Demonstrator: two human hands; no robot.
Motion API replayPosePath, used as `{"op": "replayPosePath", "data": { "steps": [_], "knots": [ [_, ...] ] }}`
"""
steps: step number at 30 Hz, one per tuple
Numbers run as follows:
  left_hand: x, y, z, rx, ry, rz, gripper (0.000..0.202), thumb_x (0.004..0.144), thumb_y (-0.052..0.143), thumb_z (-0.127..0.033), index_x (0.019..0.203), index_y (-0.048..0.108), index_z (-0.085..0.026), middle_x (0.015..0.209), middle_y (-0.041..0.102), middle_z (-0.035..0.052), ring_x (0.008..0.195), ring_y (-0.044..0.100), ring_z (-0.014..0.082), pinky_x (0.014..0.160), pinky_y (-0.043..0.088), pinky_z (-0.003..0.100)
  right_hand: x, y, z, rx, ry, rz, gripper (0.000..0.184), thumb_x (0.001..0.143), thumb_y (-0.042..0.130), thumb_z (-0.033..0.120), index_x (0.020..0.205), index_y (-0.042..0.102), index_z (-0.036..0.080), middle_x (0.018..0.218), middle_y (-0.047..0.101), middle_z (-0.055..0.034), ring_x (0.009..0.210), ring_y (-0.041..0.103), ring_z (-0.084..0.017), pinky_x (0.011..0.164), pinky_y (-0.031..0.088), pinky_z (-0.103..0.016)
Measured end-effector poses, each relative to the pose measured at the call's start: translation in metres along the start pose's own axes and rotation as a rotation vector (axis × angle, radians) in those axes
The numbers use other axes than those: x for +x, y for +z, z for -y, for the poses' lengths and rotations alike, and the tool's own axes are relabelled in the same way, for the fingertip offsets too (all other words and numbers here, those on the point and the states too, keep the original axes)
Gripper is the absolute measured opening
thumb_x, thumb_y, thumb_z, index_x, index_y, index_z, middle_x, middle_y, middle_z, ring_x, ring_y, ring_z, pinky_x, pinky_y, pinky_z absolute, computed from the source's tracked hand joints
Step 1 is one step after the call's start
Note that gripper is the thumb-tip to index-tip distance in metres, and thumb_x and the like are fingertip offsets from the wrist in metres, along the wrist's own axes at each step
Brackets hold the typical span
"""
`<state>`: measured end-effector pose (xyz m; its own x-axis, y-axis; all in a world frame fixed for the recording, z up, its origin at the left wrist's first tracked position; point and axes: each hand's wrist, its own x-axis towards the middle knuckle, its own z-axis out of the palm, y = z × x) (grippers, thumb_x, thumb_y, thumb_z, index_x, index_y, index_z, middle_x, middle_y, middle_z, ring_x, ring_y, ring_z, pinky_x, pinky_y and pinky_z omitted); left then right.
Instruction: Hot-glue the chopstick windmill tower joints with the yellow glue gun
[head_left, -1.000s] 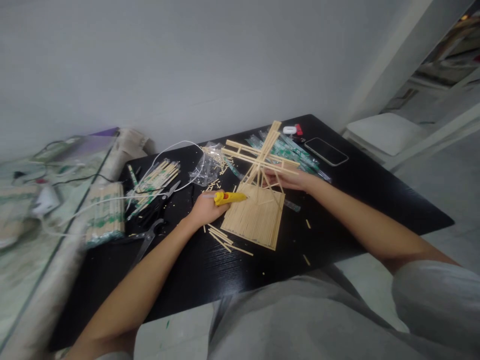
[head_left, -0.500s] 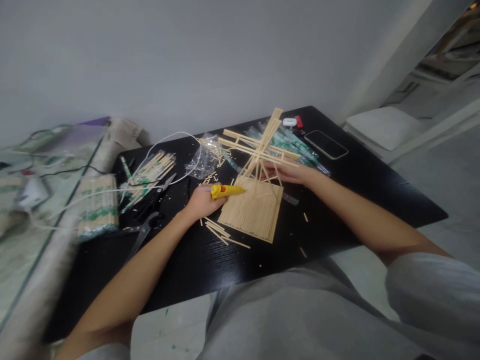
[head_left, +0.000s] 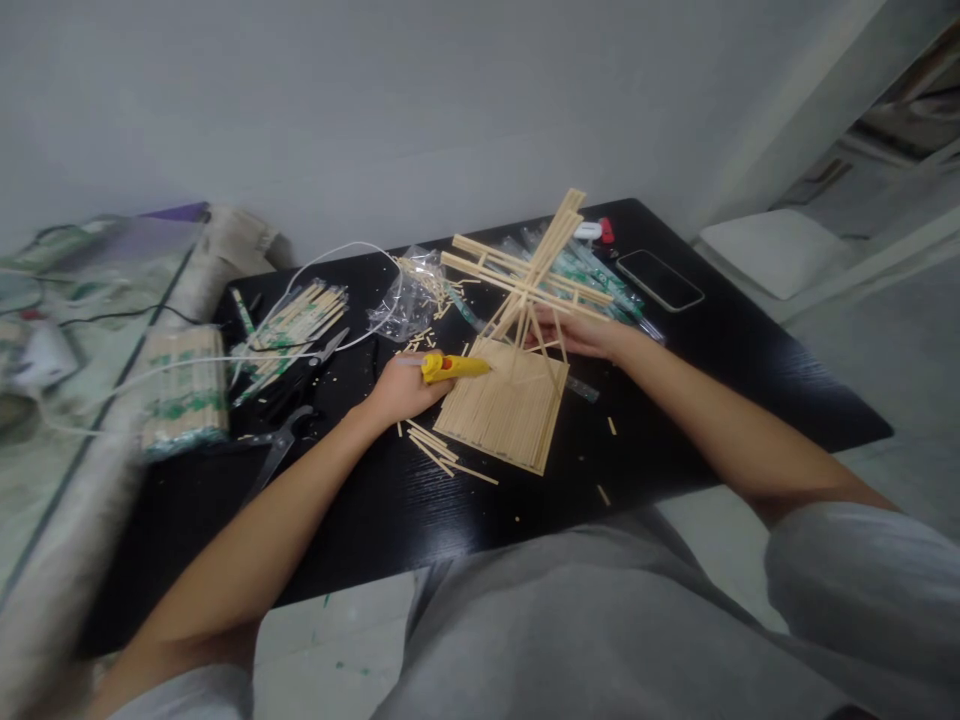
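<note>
My left hand (head_left: 405,388) is wrapped round a yellow glue gun (head_left: 456,367), its nozzle pointing right over the stick base. A windmill-like model (head_left: 525,285) made of pale wooden sticks stands on thin slanted legs, with crossed blades at its top. Under it lies a flat base (head_left: 502,415) of sticks set side by side. My right hand (head_left: 574,332) is behind the legs at the model's right side, gripping it; its fingertips are partly hidden by the sticks. Several loose short sticks (head_left: 435,447) lie left of the base.
On the black table (head_left: 360,530) are scissors (head_left: 322,355), pliers-like cutters (head_left: 279,445), wrapped chopsticks (head_left: 300,320), a full chopstick pack (head_left: 185,385), a plastic bag (head_left: 409,305), empty wrappers (head_left: 592,280) and a phone (head_left: 660,280). A white cord (head_left: 300,285) loops across the left side.
The whole view has shifted slightly. The model's blades have tilted a little up and to the right. The glue gun stays over the base, and both hands keep their hold.
</note>
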<state>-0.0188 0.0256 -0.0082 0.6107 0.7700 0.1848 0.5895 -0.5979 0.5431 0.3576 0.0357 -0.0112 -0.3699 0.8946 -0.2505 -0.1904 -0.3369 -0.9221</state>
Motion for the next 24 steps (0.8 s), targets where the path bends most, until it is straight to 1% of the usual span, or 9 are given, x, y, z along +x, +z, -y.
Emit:
{"op": "replayPosePath", "data": {
  "steps": [2, 5, 8, 11, 15, 19, 22, 24],
  "knots": [
    [0.000, 0.001, 0.001, -0.005, 0.005, -0.010, 0.021, 0.098, 0.077, -0.035, 0.083, 0.065, -0.025, 0.078, 0.070, 0.0009, 0.076, 0.067, 0.0203, 0.077, 0.049, 0.034, -0.001, 0.001, 0.001, 0.000, -0.001, -0.016, 0.017, 0.124, 0.073, 0.016, 0.113, 0.086, 0.017, 0.089, 0.081, -0.0060, 0.089, 0.083, -0.021, 0.107, 0.074, -0.038],
    [0.000, 0.002, 0.002, -0.013, 0.012, -0.011, 0.018, 0.099, 0.076, -0.034, 0.086, 0.068, -0.024, 0.081, 0.072, 0.0018, 0.078, 0.069, 0.0204, 0.079, 0.051, 0.035, -0.003, 0.001, 0.002, -0.010, -0.012, -0.015, 0.007, 0.121, 0.081, 0.020, 0.116, 0.085, 0.019, 0.090, 0.081, -0.0050, 0.090, 0.082, -0.020, 0.108, 0.074, -0.039],
    [0.000, 0.001, 0.001, -0.010, 0.007, 0.003, 0.015, 0.099, 0.079, -0.032, 0.089, 0.073, -0.023, 0.084, 0.077, 0.0025, 0.080, 0.070, 0.0204, 0.080, 0.053, 0.034, -0.005, 0.003, 0.004, -0.022, -0.014, -0.002, 0.004, 0.121, 0.083, 0.022, 0.118, 0.083, 0.020, 0.088, 0.080, -0.0034, 0.090, 0.082, -0.020, 0.109, 0.074, -0.040],
    [0.001, 0.000, 0.000, 0.001, -0.007, 0.012, 0.010, 0.098, 0.080, -0.029, 0.092, 0.076, -0.023, 0.089, 0.080, 0.0030, 0.082, 0.073, 0.0209, 0.081, 0.055, 0.034, -0.006, 0.005, 0.006, -0.029, -0.010, 0.013, 0.005, 0.121, 0.083, 0.023, 0.117, 0.083, 0.021, 0.084, 0.077, -0.0024, 0.089, 0.081, -0.020, 0.107, 0.075, -0.038],
    [0.001, -0.001, -0.001, 0.004, -0.025, 0.022, 0.013, 0.098, 0.081, -0.031, 0.089, 0.074, -0.023, 0.083, 0.075, 0.0015, 0.080, 0.070, 0.0205, 0.081, 0.054, 0.034, -0.008, 0.006, 0.007, -0.016, -0.022, 0.031, 0.010, 0.122, 0.081, 0.022, 0.112, 0.082, 0.021, 0.080, 0.074, -0.0009, 0.084, 0.078, -0.018, 0.100, 0.074, -0.033],
    [0.002, 0.000, 0.000, 0.017, -0.034, 0.008, 0.015, 0.096, 0.082, -0.032, 0.088, 0.072, -0.024, 0.077, 0.070, 0.0001, 0.076, 0.067, 0.0201, 0.078, 0.052, 0.034, -0.010, 0.006, 0.007, -0.030, -0.018, -0.020, 0.012, 0.122, 0.081, 0.023, 0.110, 0.080, 0.022, 0.082, 0.074, -0.0006, 0.083, 0.078, -0.018, 0.099, 0.074, -0.033],
    [0.002, 0.001, 0.001, 0.032, -0.032, 0.005, 0.014, 0.095, 0.083, -0.033, 0.089, 0.074, -0.023, 0.078, 0.072, 0.0001, 0.078, 0.067, 0.0198, 0.077, 0.051, 0.033, -0.013, 0.009, 0.009, -0.050, -0.009, -0.063, 0.012, 0.123, 0.081, 0.023, 0.111, 0.079, 0.023, 0.085, 0.075, -0.0008, 0.084, 0.079, -0.018, 0.102, 0.075, -0.037],
    [0.002, 0.001, 0.001, 0.035, -0.027, 0.012, 0.014, 0.096, 0.082, -0.033, 0.090, 0.076, -0.022, 0.080, 0.074, 0.0006, 0.080, 0.069, 0.0199, 0.079, 0.052, 0.032, -0.014, 0.012, 0.012, -0.060, -0.006, -0.086, 0.014, 0.123, 0.077, 0.019, 0.110, 0.080, 0.022, 0.085, 0.074, -0.0008, 0.083, 0.080, -0.018, 0.102, 0.076, -0.037]
  ]
}}
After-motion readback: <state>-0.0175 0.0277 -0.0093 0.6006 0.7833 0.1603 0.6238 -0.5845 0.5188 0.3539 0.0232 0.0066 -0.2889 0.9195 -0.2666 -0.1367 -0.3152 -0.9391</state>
